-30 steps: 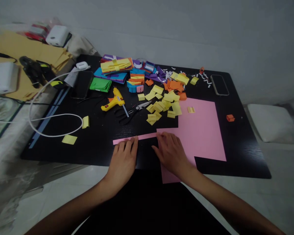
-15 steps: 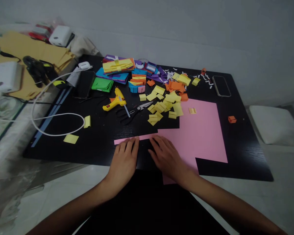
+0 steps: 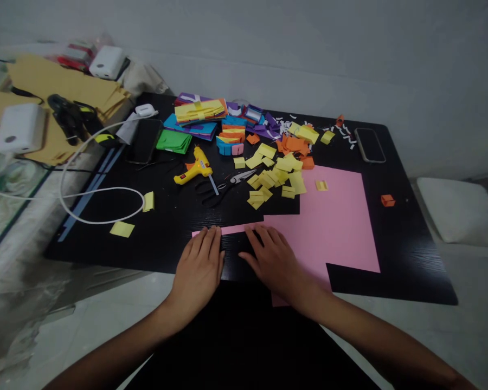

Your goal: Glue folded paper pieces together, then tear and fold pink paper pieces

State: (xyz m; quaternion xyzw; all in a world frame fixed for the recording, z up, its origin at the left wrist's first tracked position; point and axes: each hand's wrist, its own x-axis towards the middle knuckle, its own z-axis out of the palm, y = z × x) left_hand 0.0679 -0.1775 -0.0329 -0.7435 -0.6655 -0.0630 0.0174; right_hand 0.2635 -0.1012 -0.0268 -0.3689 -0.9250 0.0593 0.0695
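Note:
A narrow pink paper strip (image 3: 233,229) lies along the near part of the black table. My left hand (image 3: 199,265) rests its outstretched fingertips on the strip's left part, covering some of it. On the right end sit the fingertips of my right hand (image 3: 275,265), its thumb apart from the fingers. Beneath my right hand and wrist spreads a large pink paper sheet (image 3: 341,222) with cut-out corners. Beyond the strip, scissors (image 3: 228,187) with black handles and a yellow glue gun (image 3: 195,167) lie on the table.
Folded yellow paper pieces (image 3: 272,176) are heaped mid-table, with stacked coloured paper (image 3: 199,111) behind. A white cable (image 3: 101,222) loops across the left side. Phones (image 3: 370,145) lie at both sides. An orange folded piece (image 3: 387,200) sits at the right.
My left hand has slid left along the strip, widening the gap between my hands. My right hand stays at the strip's right end. The view has shifted slightly.

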